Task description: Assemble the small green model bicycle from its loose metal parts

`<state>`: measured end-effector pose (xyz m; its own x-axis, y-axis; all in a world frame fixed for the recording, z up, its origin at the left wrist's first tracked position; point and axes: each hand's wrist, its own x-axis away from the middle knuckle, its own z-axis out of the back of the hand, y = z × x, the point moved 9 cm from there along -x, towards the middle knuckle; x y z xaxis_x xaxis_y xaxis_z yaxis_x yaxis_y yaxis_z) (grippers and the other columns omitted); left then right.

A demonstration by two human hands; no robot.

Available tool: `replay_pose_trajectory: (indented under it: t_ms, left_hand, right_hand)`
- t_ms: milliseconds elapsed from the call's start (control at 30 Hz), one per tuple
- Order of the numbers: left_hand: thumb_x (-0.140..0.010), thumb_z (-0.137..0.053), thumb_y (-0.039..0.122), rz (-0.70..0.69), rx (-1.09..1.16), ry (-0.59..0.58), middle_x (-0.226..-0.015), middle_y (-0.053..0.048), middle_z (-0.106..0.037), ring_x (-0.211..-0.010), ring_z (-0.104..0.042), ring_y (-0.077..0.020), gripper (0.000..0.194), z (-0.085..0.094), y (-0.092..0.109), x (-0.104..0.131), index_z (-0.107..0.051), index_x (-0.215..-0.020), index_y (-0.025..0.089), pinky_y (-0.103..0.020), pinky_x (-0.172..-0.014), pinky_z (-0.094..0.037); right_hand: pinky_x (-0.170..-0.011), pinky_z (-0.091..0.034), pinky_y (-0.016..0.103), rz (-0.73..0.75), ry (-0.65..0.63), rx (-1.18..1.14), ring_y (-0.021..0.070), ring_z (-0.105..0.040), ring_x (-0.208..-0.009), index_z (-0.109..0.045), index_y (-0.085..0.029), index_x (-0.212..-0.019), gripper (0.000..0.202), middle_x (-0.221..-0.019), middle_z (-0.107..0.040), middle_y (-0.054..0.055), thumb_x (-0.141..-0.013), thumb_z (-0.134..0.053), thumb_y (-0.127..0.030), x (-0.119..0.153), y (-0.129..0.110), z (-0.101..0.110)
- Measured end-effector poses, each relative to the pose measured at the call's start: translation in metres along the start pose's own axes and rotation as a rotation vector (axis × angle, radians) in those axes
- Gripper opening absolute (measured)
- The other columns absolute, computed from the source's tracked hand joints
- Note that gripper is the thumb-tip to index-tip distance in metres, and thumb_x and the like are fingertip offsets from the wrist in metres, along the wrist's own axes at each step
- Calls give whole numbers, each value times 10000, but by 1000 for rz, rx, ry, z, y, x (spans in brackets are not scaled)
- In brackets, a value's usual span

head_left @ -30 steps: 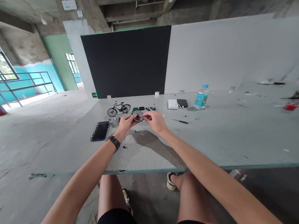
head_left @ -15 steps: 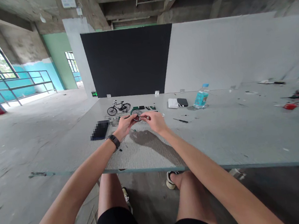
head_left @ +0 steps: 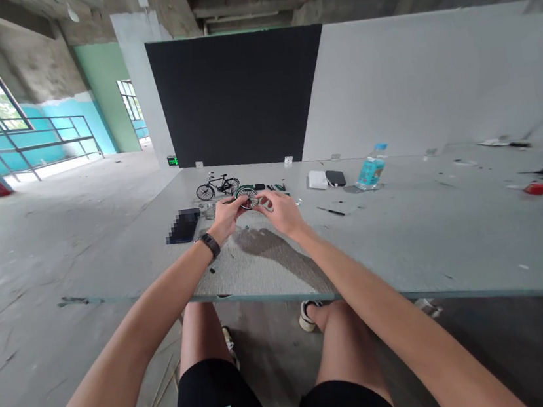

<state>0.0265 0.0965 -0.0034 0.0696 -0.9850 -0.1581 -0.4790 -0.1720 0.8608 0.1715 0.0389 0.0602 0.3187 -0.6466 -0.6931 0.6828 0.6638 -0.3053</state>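
A small spoked wheel (head_left: 250, 198) with a dark rim is held up over the grey table (head_left: 125, 267). My left hand (head_left: 228, 215) is closed on its left side, thumb and fingers pinching the rim. At the wheel's right, my right hand (head_left: 279, 210) has its thumb and index finger drawn together near the spokes; whether a tiny part is between them is too small to tell. Just behind my left hand stands a black model bicycle (head_left: 217, 186). Small green and black parts (head_left: 277, 188) lie behind the wheel, partly hidden by my hands.
A dark phone (head_left: 184, 226) lies left of my hands. To the right are a white case (head_left: 317, 180), a black case (head_left: 335, 178), a thin screwdriver (head_left: 332, 210) and a bottle with blue label (head_left: 371, 169). Red and dark items (head_left: 537, 188) lie far right.
The head view has tilted down slightly, so the scene sits higher. Both hands still hold near the wheel; the right hand's fingers have shifted a little, with a wider gap behind the fingertips.
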Motion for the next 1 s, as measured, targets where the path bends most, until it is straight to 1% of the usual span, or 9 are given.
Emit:
replay_pose_trajectory:
  t_ms: [67, 167, 233, 300, 467, 567, 700, 833, 1000]
  left_hand:
    - [-643, -847, 175, -18, -34, 13, -634, -21, -654, -602, -607, -103, 193, 2, 4, 0, -663, -615, 123, -228, -607, -499]
    - [-644, -865, 185, 15, -76, 59, -602, -9, -639, -589, -606, -103, 231, 8, 6, -3, -643, -605, 134, -237, -629, -510]
    - [-651, -862, 166, 16, -27, 49, -668, -26, -680, -643, -642, -111, 193, 9, 9, -6, -674, -669, 126, -256, -707, -540]
    - [-657, -860, 164, -1, 8, 26, -709, -40, -701, -676, -659, -118, 181, 11, 13, -10, -695, -714, 117, -274, -750, -550]
    - [-674, -849, 193, -22, 5, -3, -764, -54, -723, -724, -677, -128, 178, 17, 16, -16, -713, -761, 118, -275, -761, -549]
    - [-675, -842, 182, -16, -7, 23, -767, -51, -728, -707, -672, -121, 163, 20, 15, -17, -708, -748, 124, -255, -722, -546]
    - [-648, -853, 170, -46, 19, 56, -749, -49, -726, -683, -669, -117, 175, 21, 17, -15, -700, -719, 121, -232, -677, -533]
    - [-665, -847, 195, -45, -2, 47, -733, -55, -717, -690, -675, -120, 171, 21, 17, -14, -701, -717, 122, -233, -690, -532]
    - [-690, -843, 227, -28, -40, 28, -755, -75, -720, -715, -689, -137, 172, 24, 11, -20, -711, -737, 129, -249, -710, -549]
  right_hand:
    - [-837, -471, 343, 127, -26, 18, 242, -624, -980, -687, -194, -1097, 217, -1058, -692, 112, -964, -616, -350, 5, -28, -5]
    - [-817, -467, 313, 347, -370, -103, 201, -621, -899, -692, -193, -1031, 202, -1000, -693, 78, -970, -616, -371, 29, -85, -45]
    - [-773, -462, 299, 352, -529, -168, 195, -623, -855, -694, -192, -1041, 311, -948, -701, 61, -926, -668, -480, 48, -114, -68]
    - [-753, -455, 298, 304, -551, -190, 206, -639, -879, -696, -189, -1054, 364, -968, -707, 69, -912, -670, -523, 60, -133, -81]
    - [-793, -458, 300, 273, -534, -125, 204, -658, -925, -713, -162, -997, 144, -1012, -712, 91, -979, -607, -257, 65, -146, -95]
    - [-799, -460, 312, 284, -535, -23, 210, -660, -907, -726, -165, -979, 151, -988, -720, 99, -975, -611, -263, 52, -128, -96]
    - [-837, -453, 331, 163, -478, 145, 242, -659, -964, -748, -169, -927, 141, -976, -739, 121, -946, -661, -279, 24, -74, -82]
    - [-743, -455, 292, -17, -364, 49, 199, -677, -861, -748, -198, -1021, 197, -1010, -760, 85, -986, -592, -313, 7, -9, -43]
    - [-670, -440, 297, -220, -318, 96, 187, -648, -730, -751, -165, -934, 227, -880, -756, 91, -976, -570, -295, 8, 67, -1]
